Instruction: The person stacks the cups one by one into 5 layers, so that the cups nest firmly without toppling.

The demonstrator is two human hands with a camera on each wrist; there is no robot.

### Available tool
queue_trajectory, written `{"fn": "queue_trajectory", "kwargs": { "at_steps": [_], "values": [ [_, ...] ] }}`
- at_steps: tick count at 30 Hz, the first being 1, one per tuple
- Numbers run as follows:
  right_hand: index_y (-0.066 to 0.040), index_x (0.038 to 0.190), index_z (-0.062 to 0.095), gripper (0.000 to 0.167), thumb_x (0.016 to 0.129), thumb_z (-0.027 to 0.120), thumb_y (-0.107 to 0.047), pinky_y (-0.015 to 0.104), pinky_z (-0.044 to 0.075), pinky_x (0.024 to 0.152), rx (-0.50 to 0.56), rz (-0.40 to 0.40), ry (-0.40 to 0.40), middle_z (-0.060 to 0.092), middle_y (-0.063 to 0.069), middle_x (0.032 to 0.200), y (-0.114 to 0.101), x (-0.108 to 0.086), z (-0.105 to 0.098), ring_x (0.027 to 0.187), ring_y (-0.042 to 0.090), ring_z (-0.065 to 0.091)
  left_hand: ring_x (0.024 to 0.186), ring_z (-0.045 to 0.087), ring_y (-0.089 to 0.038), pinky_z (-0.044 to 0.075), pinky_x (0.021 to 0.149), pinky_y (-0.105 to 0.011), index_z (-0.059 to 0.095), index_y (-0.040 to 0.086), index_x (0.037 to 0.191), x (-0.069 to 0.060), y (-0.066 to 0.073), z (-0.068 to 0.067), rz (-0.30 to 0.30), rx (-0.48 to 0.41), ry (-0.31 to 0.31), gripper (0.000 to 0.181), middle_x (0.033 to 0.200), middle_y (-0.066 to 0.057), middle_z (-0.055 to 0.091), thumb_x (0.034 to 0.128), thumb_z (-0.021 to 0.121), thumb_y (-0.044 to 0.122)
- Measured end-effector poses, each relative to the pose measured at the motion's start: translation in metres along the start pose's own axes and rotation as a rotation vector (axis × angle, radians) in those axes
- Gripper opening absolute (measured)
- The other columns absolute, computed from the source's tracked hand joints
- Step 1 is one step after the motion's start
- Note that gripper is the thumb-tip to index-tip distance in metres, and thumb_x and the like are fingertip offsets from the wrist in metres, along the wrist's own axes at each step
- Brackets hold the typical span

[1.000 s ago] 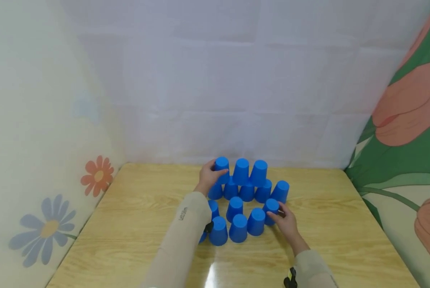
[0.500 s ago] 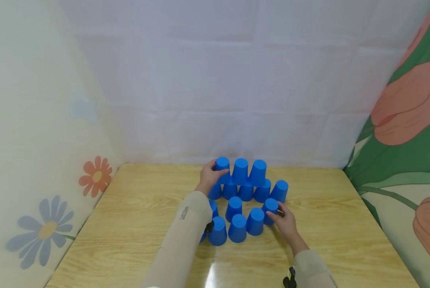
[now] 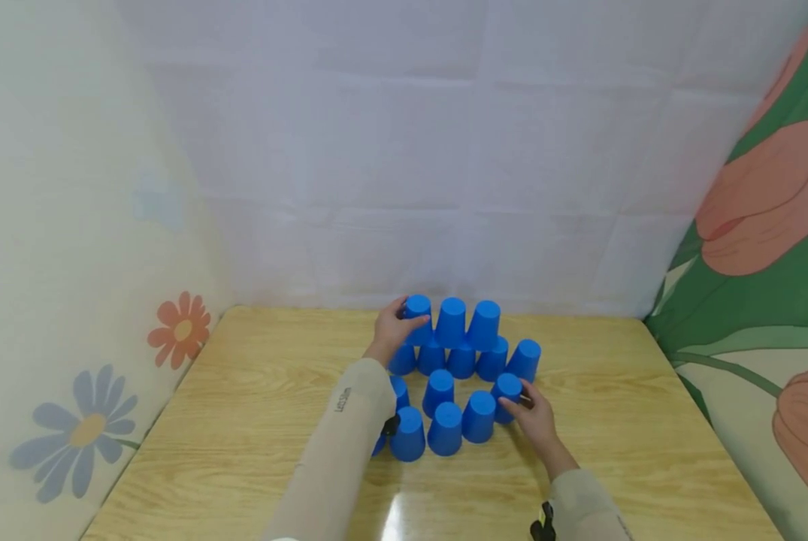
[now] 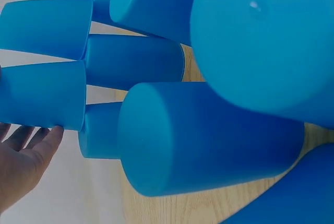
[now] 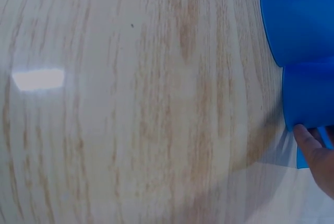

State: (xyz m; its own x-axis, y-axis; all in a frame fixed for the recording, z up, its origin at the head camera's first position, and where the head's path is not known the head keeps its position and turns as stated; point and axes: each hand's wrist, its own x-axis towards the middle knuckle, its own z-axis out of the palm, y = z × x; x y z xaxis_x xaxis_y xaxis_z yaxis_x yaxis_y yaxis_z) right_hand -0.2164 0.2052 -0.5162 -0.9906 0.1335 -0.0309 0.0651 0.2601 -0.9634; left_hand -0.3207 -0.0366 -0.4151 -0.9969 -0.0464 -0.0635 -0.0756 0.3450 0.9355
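Observation:
My left hand [image 3: 391,329] holds an upside-down blue plastic cup [image 3: 418,317], the leftmost of three in the back stack's upper row. This cup sits across the cups below it; in the left wrist view the thumb and fingers [image 4: 52,139] lie along its side. My right hand [image 3: 537,421] grips another upturned blue cup [image 3: 507,392], which stands on the table at the right end of the front row. The right wrist view shows a finger touching this cup [image 5: 310,96] near its rim. My left sleeve hides part of the front-left cups.
Several upturned blue cups form the back stack's bottom row, ending in a cup [image 3: 525,359] at the right. Another single cup [image 3: 438,391] stands between the rows. Front-row cups [image 3: 446,428] stand close together. The wooden table [image 3: 241,421] meets a white cloth [image 3: 349,255] behind.

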Motion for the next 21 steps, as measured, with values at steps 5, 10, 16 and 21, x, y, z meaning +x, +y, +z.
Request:
{"fn": "queue_trajectory", "kwargs": {
  "at_steps": [5,10,16,21],
  "values": [
    [-0.008,0.122,0.044,0.047,0.081,0.061,-0.022,0.043,0.039,0.086,0.004,-0.002,-0.002,0.042,0.015,0.124,-0.001,0.0,0.0,0.111,0.031,0.04,0.12,0.031,-0.028,0.031,0.094,-0.042,0.034,0.011,0.132,-0.005,0.004,-0.005,0.028,-0.049,0.003,0.064,0.132,-0.012,0.036,0.078,0.064,0.029],
    [-0.009,0.122,0.044,0.046,0.081,0.061,-0.022,0.044,0.038,0.087,0.009,-0.012,-0.013,0.042,0.014,0.124,-0.005,0.0,0.0,0.111,0.03,0.039,0.12,0.03,-0.028,0.031,0.093,-0.043,0.034,0.011,0.132,-0.005,0.008,-0.015,0.085,-0.093,-0.002,0.063,0.132,-0.011,0.035,0.0792,0.062,0.029],
    [-0.007,0.121,0.045,0.045,0.081,0.061,-0.022,0.045,0.038,0.087,0.008,-0.038,-0.014,0.043,0.015,0.123,-0.009,-0.002,-0.001,0.111,0.032,0.04,0.12,0.031,-0.024,0.032,0.093,-0.043,0.034,0.013,0.132,-0.007,0.009,-0.026,0.101,-0.118,-0.006,0.062,0.132,-0.007,0.036,0.0789,0.062,0.031],
    [-0.006,0.12,0.046,0.046,0.08,0.062,-0.022,0.046,0.036,0.088,0.008,-0.033,-0.011,0.042,0.017,0.124,-0.01,-0.002,-0.005,0.112,0.034,0.038,0.12,0.031,-0.024,0.031,0.093,-0.044,0.033,0.014,0.133,-0.014,0.007,-0.033,0.13,-0.107,-0.031,0.063,0.132,-0.007,0.036,0.0794,0.062,0.03]
  ]
}}
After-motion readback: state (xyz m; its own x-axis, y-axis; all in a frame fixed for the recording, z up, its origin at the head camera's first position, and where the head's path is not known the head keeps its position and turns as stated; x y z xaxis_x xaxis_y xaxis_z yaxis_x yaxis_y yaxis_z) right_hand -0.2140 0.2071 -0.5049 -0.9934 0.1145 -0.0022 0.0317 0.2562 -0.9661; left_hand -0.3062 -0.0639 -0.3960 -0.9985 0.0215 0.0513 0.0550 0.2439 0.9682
